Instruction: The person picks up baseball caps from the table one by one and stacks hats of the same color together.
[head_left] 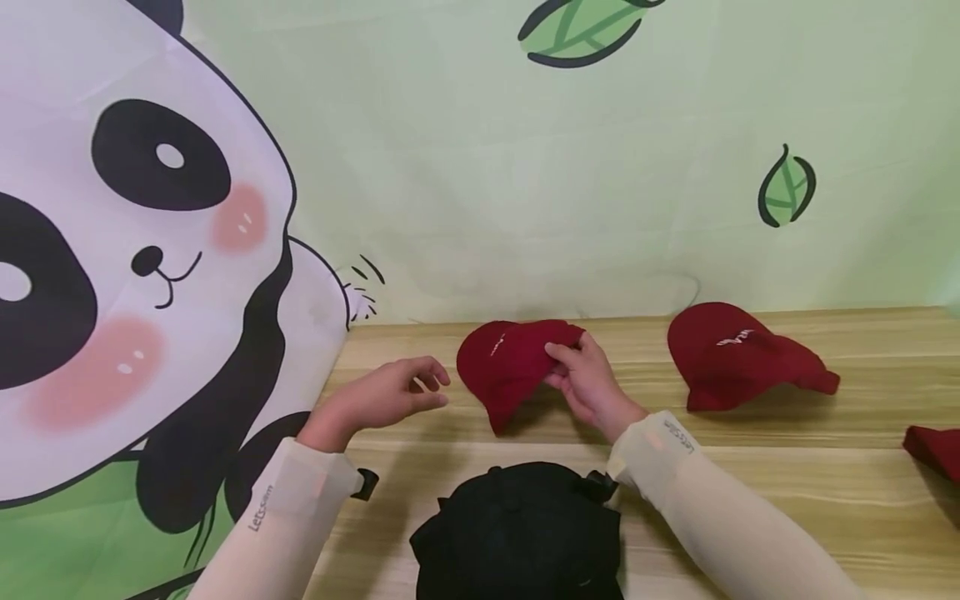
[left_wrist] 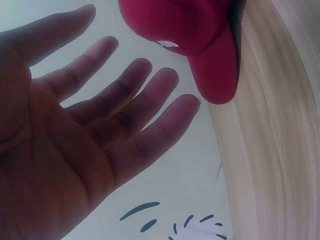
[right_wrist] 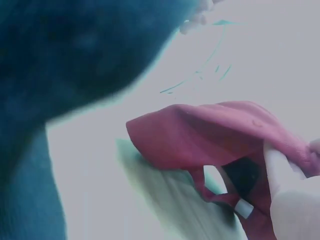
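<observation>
A red baseball cap (head_left: 502, 358) with small white lettering is at the back of the wooden table. My right hand (head_left: 592, 383) pinches its right edge, thumb on the outside and fingers beneath. In the right wrist view the cap (right_wrist: 200, 130) shows its hollow underside, with a strap and pale buckle (right_wrist: 244, 208) near the hand. To the cap's left, my left hand (head_left: 390, 392) is held in the air with nothing in it. Its fingers (left_wrist: 155, 135) are spread and slightly bent in the left wrist view, apart from the red cap (left_wrist: 185, 30).
A black cap (head_left: 517, 533) is at the front, between the forearms. Another red cap (head_left: 742, 358) lies on the table (head_left: 757, 433) to the right, and part of a further red one (head_left: 937, 450) shows at the right edge. A panda-print backdrop (head_left: 465, 208) stands behind.
</observation>
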